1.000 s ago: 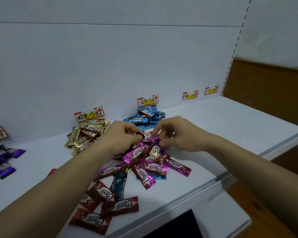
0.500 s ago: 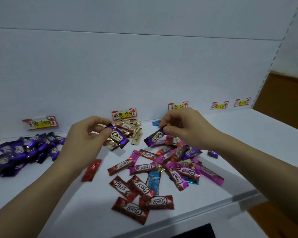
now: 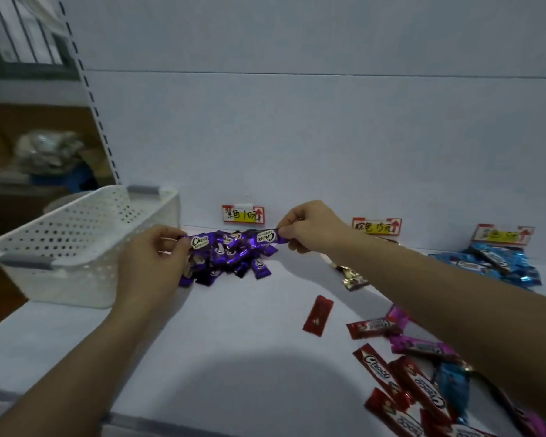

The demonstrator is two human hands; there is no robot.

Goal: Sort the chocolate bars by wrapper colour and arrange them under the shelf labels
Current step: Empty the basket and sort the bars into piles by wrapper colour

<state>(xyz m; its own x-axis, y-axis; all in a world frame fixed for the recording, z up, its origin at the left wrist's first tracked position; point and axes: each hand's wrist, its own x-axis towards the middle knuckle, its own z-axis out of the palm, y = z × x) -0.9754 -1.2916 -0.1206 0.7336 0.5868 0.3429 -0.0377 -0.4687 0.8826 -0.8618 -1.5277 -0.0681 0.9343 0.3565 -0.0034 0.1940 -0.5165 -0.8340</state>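
The left hand (image 3: 153,257) pinches a purple bar (image 3: 199,241) and the right hand (image 3: 309,230) pinches a second purple bar (image 3: 267,237), both over the purple pile (image 3: 230,261) at 12 o'clock, under its label (image 3: 243,214). Drop them softly on the pile, away from the gold bars (image 3: 352,275) at 1 o'clock

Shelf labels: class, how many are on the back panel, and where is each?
3. The left label is above the purple bars; the middle label is just right of the right hand; the right label is above the blue bars. Others may lie out of frame.
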